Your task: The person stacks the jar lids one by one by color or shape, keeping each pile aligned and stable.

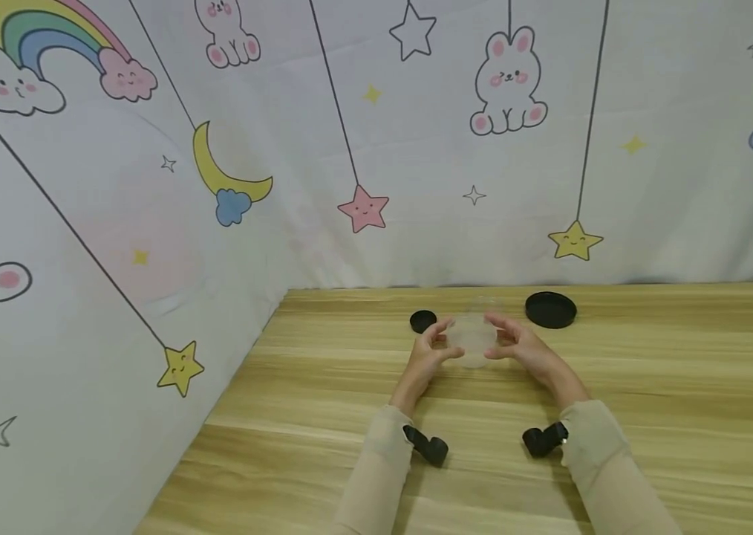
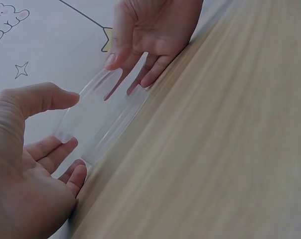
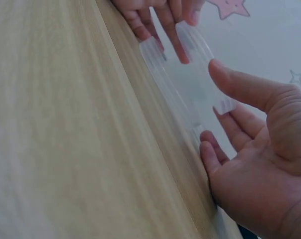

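A clear, round plastic container [image 1: 472,336] is between my two hands, low over the wooden table. In the wrist views it shows as an upper rim and a lower ring near the tabletop; whether these are one piece or two I cannot tell. My left hand [image 1: 425,358] grips its left side, thumb on the upper rim and fingers beneath that rim. From the opposite side my right hand [image 1: 529,349] holds it the same way, thumb above and fingers below. The little fingers are close to the lower ring.
A small black round lid [image 1: 423,321] lies behind the left hand. To the right, farther back, is a larger black round lid [image 1: 550,309]. Another clear item [image 1: 486,302] stands just behind the container. A printed cloth [image 1: 443,245] hangs along the table's back and left edges.
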The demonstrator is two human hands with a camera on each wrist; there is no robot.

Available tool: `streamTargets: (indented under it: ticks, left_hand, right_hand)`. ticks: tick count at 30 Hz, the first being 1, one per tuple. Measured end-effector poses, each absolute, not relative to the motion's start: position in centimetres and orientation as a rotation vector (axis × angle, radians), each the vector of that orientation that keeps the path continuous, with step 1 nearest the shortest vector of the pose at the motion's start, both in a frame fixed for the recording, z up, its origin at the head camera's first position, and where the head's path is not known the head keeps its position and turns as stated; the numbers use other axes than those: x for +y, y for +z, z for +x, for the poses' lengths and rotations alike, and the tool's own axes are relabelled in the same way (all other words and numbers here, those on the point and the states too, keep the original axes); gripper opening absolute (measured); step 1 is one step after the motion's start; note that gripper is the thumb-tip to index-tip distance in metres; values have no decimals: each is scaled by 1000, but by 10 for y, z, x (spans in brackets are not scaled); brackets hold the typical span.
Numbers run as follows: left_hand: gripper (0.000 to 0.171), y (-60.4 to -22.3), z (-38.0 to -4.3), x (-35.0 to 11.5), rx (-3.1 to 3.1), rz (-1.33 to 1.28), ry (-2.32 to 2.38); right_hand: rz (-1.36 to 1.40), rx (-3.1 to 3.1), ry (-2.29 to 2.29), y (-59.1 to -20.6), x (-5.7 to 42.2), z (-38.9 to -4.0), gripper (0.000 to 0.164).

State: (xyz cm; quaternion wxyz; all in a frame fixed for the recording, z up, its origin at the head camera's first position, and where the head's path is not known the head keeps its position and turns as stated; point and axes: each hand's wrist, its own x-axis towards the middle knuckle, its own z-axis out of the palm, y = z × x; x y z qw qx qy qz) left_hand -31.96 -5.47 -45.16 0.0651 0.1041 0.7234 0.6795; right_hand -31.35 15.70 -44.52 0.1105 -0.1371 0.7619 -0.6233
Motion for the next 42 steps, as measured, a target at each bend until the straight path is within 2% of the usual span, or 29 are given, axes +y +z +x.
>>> streamTargets:
  ticks: [9,25,34,42]
  left_hand:
    - [65,-449,-316,-60,2292,314,1868]
    - [64,-454,-320,-62,2318,383,1824]
    - [63,-429,-301,-62,2299,433,1812]
    - [66,-454,-320,-62,2350,465,1782]
  right_hand:
    - [-416,2287,-1765,-446,156,-313,76]
    - [-411,2334,-1676,-444,154,-312,81]
    - [-399,2334,-1668,-445,155,-312,81]
    - [-407,2334,-1671,-449,156,-313,82]
